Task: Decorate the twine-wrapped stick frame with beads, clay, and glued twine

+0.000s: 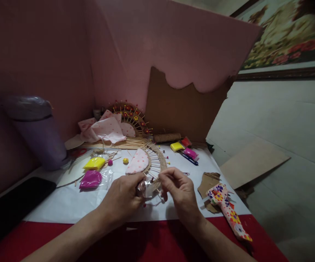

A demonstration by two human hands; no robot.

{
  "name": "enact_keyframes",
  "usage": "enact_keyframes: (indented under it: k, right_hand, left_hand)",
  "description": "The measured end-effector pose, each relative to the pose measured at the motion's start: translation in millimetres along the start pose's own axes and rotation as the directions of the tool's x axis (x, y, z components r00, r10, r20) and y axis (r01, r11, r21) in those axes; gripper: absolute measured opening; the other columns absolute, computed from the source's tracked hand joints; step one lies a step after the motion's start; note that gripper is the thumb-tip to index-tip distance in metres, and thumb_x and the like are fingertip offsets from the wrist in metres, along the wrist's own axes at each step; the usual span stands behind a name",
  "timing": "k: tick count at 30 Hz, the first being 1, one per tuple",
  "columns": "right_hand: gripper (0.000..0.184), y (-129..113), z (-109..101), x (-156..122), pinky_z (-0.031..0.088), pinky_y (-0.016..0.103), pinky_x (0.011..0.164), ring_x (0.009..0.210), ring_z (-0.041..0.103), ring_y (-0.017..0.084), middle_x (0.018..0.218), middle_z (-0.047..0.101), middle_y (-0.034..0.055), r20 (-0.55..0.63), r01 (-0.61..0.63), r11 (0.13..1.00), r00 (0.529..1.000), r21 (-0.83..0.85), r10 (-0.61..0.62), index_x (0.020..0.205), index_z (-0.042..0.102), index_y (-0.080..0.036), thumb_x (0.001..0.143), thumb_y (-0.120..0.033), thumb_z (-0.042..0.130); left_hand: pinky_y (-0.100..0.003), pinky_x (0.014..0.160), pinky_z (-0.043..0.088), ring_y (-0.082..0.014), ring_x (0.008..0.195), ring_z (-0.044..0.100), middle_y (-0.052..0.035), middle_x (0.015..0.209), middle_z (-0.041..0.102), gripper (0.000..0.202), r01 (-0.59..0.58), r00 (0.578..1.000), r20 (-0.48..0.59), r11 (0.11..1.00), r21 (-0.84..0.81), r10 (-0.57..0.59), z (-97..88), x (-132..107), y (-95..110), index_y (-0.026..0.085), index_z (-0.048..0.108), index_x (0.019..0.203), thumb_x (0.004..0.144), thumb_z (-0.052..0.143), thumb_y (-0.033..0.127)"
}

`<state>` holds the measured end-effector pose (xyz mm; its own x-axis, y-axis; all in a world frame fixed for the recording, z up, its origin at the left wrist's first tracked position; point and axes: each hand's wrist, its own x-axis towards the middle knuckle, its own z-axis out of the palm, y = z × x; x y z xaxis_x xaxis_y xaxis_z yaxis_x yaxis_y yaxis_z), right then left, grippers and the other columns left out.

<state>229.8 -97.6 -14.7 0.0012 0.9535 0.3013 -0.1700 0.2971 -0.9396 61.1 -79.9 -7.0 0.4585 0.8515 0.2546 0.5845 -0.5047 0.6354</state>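
My left hand (126, 194) is closed around a small clear plastic packet (148, 190) with something dark brown in it. My right hand (179, 193) pinches thumb and fingers together just right of the packet; what lies between the fingertips is too small to make out. Beyond both hands lies a half-round fan frame of thin sticks with a twine-wrapped arc (161, 158). Its inner half-disc (138, 161) is covered in white cloth with pink dots. Small yellow, pink and dark balls tip the sticks along the outer right edge. The frame's near end is partly hidden by my hands.
Yellow (94, 163) and magenta clay packs (90, 179) lie left, more packs (177, 146) at the back right beside a blue pen (190, 159). A flowered glue gun (228, 209) rests on cardboard at right. A finished-looking fan (135, 118), twine roll (167, 137) and purple tumbler (39, 134) stand behind.
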Motion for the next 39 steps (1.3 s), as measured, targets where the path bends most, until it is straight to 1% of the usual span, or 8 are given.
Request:
enact_keyframes:
  k: [3,8,15,21,26,30,36,39]
  right_hand:
    - [0.014,-2,-4,6,0.041,0.017,0.04,0.048,0.049,0.007,0.069,0.06,-0.0021,-0.092,0.003,0.98,0.996,0.198,0.016,0.08,0.057,-0.018,0.082,-0.031,0.062]
    - [0.022,-4,-3,6,0.041,0.017,0.039,0.051,0.046,0.007,0.07,0.056,-0.0017,-0.015,-0.106,0.945,0.993,0.309,0.117,0.093,0.062,-0.018,0.075,-0.029,0.07]
    - [0.031,-1,0,6,0.033,0.016,0.04,0.047,0.037,0.004,0.064,0.045,-0.0028,0.055,-0.217,0.901,0.976,0.376,0.212,0.079,0.063,-0.014,0.08,-0.045,0.063]
    - [0.029,-1,-1,7,0.031,0.016,0.043,0.05,0.036,0.003,0.066,0.043,-0.0057,0.091,-0.237,0.907,0.972,0.349,0.219,0.081,0.057,-0.017,0.066,-0.029,0.079]
    - [0.023,1,-1,6,0.029,0.016,0.04,0.045,0.03,0.003,0.062,0.041,-0.006,0.096,-0.244,0.908,0.97,0.342,0.224,0.079,0.057,-0.016,0.078,-0.037,0.067]
    - [0.025,2,-2,7,0.031,0.015,0.039,0.048,0.037,0.005,0.062,0.047,-0.003,0.098,-0.258,0.911,0.966,0.322,0.24,0.078,0.061,-0.015,0.079,-0.039,0.066]
    - [0.033,0,-4,0,0.018,0.016,0.035,0.037,0.02,0.002,0.047,0.034,-0.0078,0.057,-0.125,0.986,0.991,0.113,0.12,0.085,0.07,-0.016,0.081,-0.047,0.06]
    - [0.034,-5,-2,-5,0.023,0.019,0.038,0.042,0.027,0.005,0.048,0.038,-0.0048,0.03,0.007,0.996,1.0,-0.093,-0.005,0.087,0.074,-0.018,0.08,-0.048,0.06]
  left_hand:
    - [-0.022,0.052,0.033,-0.0112,0.056,0.049,0.0008,0.065,0.061,0.008,0.048,0.999,0.031,0.977,-0.207,-0.043,0.4,2,-2,0.017,0.059,0.077,0.074,0.055,0.021]
    - [-0.02,0.049,0.034,-0.0096,0.053,0.049,0.0009,0.066,0.06,0.019,0.092,0.995,0.071,0.889,-0.449,-0.067,2.3,2,-3,0.015,0.059,0.082,0.078,0.056,0.033]
    - [-0.019,0.049,0.036,-0.0108,0.055,0.05,0.0009,0.063,0.062,0.013,0.053,0.997,-0.039,0.934,-0.354,-0.072,0.6,1,-5,0.016,0.062,0.079,0.073,0.06,0.027]
    - [-0.019,0.049,0.036,-0.0108,0.054,0.05,0.0006,0.063,0.062,0.012,0.049,0.996,-0.058,0.95,-0.308,-0.07,-0.7,1,-4,0.016,0.063,0.079,0.072,0.059,0.025]
    - [-0.02,0.05,0.037,-0.0115,0.055,0.051,0.0007,0.062,0.062,0.011,0.044,0.996,-0.056,0.957,-0.286,-0.063,-2.1,0,-3,0.017,0.063,0.08,0.073,0.058,0.024]
    - [-0.021,0.052,0.037,-0.0115,0.058,0.052,0.001,0.066,0.062,0.011,0.032,0.999,-0.027,0.965,-0.262,-0.04,-0.9,0,-3,0.018,0.061,0.083,0.075,0.056,0.023]
    - [-0.023,0.059,0.039,-0.0124,0.065,0.051,0.0004,0.076,0.061,0.013,-0.026,0.999,-0.038,0.989,-0.142,0.021,-2.6,0,2,0.018,0.056,0.087,0.074,0.054,0.018]
    - [-0.027,0.067,0.042,-0.0151,0.077,0.053,-0.0024,0.09,0.061,0.027,-0.081,0.994,-0.077,0.993,-0.091,0.074,-3.7,0,4,0.018,0.054,0.097,0.072,0.051,0.013]
